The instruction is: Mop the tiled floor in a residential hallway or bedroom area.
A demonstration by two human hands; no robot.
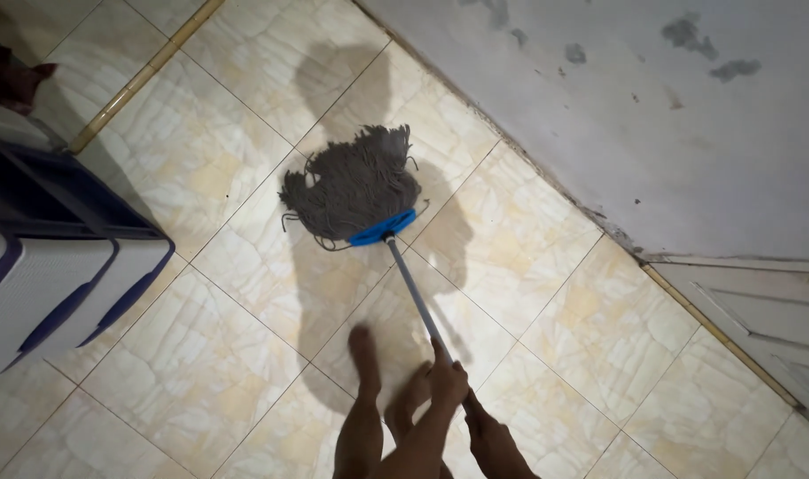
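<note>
Down at the bottom of the head view, both hands are gripping the grey metal mop handle point(413, 293). The left hand point(444, 381) is sitting higher up the picture, its fingers curling shut around the pole, while the right hand point(480, 421) is clasping the pole just below and behind it, fingers wrapping it too, though they are showing only in part. From these fingers the handle is running up and to the left, ending at a blue clamp point(382, 228) that is holding the grey string mop head point(355, 182). That head is lying spread flat on the cream tiled floor point(200, 355), well apart from the hands and near the grey wall point(644, 124). A bare foot point(364, 350) is standing just left of the hands. A white and blue drawer unit point(58, 266) is standing at the left edge.
</note>
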